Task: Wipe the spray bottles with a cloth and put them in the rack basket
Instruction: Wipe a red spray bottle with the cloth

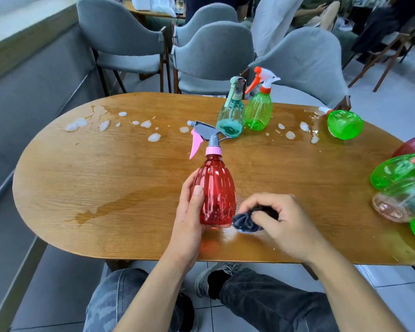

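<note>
Left hand (pixel 189 212) grips the upright red ribbed plastic spray bottle (pixel 215 188). Right hand (pixel 278 219), at the bottle's 4 o'clock, clutches a bunched dark grey cloth (pixel 246 221) against its base.

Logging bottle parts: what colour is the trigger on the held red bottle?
Pink, on a grey spray head; the trigger shows clearly in the head view.

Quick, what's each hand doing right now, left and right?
Left hand: grips the red spray bottle.
Right hand: holds the bunched dark cloth against the bottle's base.
</note>
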